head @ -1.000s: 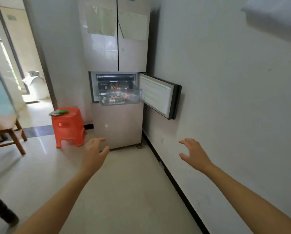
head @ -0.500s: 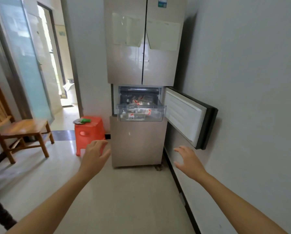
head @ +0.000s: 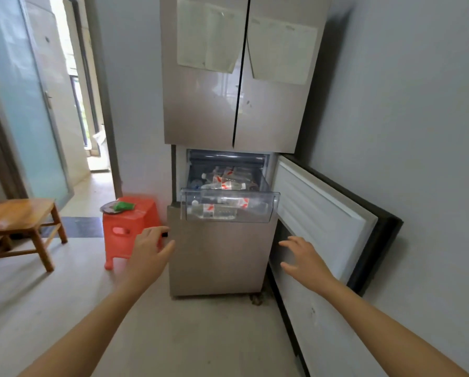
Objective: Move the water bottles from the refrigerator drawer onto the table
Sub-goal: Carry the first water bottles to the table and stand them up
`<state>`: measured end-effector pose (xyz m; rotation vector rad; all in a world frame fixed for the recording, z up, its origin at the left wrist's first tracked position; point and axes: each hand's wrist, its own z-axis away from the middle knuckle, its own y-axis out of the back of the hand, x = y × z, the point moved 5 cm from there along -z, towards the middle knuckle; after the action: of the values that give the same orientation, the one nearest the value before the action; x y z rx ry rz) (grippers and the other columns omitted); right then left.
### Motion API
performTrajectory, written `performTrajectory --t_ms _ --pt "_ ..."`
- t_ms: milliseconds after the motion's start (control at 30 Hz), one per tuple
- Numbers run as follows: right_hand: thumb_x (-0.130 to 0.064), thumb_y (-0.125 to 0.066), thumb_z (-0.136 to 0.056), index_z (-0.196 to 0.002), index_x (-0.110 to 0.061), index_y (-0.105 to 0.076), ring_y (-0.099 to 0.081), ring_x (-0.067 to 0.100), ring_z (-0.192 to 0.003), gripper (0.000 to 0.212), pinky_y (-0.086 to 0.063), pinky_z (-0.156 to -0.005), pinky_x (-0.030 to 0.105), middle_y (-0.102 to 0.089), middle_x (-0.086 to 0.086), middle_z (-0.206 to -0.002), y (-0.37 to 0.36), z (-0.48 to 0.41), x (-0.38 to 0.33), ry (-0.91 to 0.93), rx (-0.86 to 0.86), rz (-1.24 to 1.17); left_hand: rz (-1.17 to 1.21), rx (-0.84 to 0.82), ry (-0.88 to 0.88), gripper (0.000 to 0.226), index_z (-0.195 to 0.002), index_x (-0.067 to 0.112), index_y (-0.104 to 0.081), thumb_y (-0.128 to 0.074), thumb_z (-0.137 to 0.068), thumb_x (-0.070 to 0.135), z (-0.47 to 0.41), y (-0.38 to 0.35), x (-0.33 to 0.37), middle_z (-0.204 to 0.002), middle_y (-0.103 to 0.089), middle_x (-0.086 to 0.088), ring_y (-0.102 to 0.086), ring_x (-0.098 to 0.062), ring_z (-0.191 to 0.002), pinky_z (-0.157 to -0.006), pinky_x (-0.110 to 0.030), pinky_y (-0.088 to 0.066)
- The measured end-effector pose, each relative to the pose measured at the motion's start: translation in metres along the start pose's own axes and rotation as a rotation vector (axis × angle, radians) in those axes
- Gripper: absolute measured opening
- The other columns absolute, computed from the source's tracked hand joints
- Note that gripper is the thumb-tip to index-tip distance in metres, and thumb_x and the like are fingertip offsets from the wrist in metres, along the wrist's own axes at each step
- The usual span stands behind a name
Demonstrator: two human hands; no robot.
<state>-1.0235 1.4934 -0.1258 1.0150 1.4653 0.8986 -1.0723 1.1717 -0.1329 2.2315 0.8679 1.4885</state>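
Note:
A tall beige refrigerator [head: 219, 254] stands ahead against the right wall. Its clear plastic drawer [head: 271, 210] is pulled out, and several water bottles [head: 222, 183] with red and white labels lie on their sides inside. The compartment door [head: 320, 210] hangs open to the right. My left hand [head: 149, 251] is stretched forward below the drawer's left corner, fingers relaxed, holding nothing. My right hand [head: 304, 259] reaches forward below the drawer's right side, in front of the open door, fingers spread and empty. Neither hand touches the drawer.
A red plastic stool [head: 130, 227] with a small plate and a green item on it stands left of the refrigerator. A wooden chair [head: 18, 221] is at the far left. A doorway [head: 91, 131] opens behind the stool. The wall runs close on the right.
The view has closed in on the refrigerator, which now looks much larger. Both hands stay raised and empty, now just below the open drawer.

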Motion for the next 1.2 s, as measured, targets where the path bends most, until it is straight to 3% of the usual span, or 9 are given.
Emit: performTrajectory --t_ms 267,400,533,633,800,1067,1200 --pt "-0.022 -0.058 -0.088 -0.135 -0.015 -0.041 -0.034 0.019 -0.131 0.051 -0.027 -0.108 0.028 -0.036 0.004 -0.142 -0.015 -0.112 0.070 -0.067 0.002 -0.135 -0.051 -0.036 0.046 0.030 -0.115 0.007 -0.058 -0.061 -0.085 0.013 -0.080 -0.090 -0.010 -0.119 -0.055 -0.014 -0.050 -0.031 -0.111 -0.094 -0.040 -0.040" --pt "-0.025 -0.058 -0.088 -0.134 -0.016 -0.042 -0.037 0.017 -0.127 0.050 -0.029 -0.102 0.023 -0.040 0.002 -0.138 -0.010 -0.189 0.093 0.028 0.013 -0.143 -0.021 -0.014 0.012 0.027 -0.114 0.015 -0.056 -0.057 -0.088 0.016 -0.141 -0.129 0.009 -0.119 -0.054 -0.007 -0.050 -0.022 -0.108 -0.091 -0.034 -0.040" --pt "-0.024 -0.061 -0.087 -0.133 -0.016 -0.044 -0.041 0.018 -0.125 0.050 -0.033 -0.101 0.025 -0.043 0.003 -0.136 0.001 -0.253 0.099 0.068 0.053 -0.230 -0.006 0.055 -0.016 0.023 -0.112 0.016 -0.057 -0.054 -0.088 0.019 -0.188 -0.137 0.027 -0.111 -0.056 -0.005 -0.051 -0.017 -0.100 -0.088 -0.034 -0.045" --pt "-0.024 -0.060 -0.087 -0.134 -0.016 -0.043 -0.041 0.021 -0.127 0.051 -0.035 -0.104 0.032 -0.042 0.005 -0.138 0.002 -0.308 0.095 0.109 0.036 -0.267 -0.033 0.086 -0.011 0.026 -0.113 0.012 -0.057 -0.054 -0.088 0.016 -0.222 -0.147 0.027 -0.114 -0.055 -0.009 -0.048 -0.016 -0.100 -0.084 -0.029 -0.039" --pt "-0.023 -0.057 -0.089 -0.136 -0.015 -0.041 -0.041 0.023 -0.127 0.050 -0.035 -0.101 0.031 -0.040 0.007 -0.141 -0.024 -0.382 0.093 0.103 -0.041 -0.298 -0.101 0.080 0.012 0.027 -0.116 0.011 -0.056 -0.054 -0.089 0.015 -0.268 -0.168 0.003 -0.119 -0.054 -0.008 -0.044 -0.011 -0.103 -0.087 -0.027 -0.036" --pt "-0.018 -0.059 -0.088 -0.132 -0.013 -0.045 -0.047 0.021 -0.119 0.047 -0.034 -0.091 0.022 -0.045 0.007 -0.133 -0.063 -0.491 0.100 0.036 -0.078 -0.346 -0.162 -0.043 0.035 0.027 -0.115 0.011 -0.057 -0.055 -0.088 0.016 -0.377 -0.213 -0.057 -0.119 -0.054 -0.007 -0.046 -0.017 -0.109 -0.092 -0.027 -0.035" --pt "-0.014 -0.059 -0.088 -0.127 -0.012 -0.049 -0.050 0.015 -0.102 0.041 -0.039 -0.085 0.023 -0.051 0.008 -0.126 -0.076 -0.543 0.110 -0.027 -0.128 -0.358 -0.184 -0.267 0.017 0.031 -0.119 0.010 -0.056 -0.054 -0.089 0.020 -0.439 -0.260 -0.078 -0.118 -0.050 -0.001 -0.045 -0.019 -0.116 -0.092 -0.023 -0.032"
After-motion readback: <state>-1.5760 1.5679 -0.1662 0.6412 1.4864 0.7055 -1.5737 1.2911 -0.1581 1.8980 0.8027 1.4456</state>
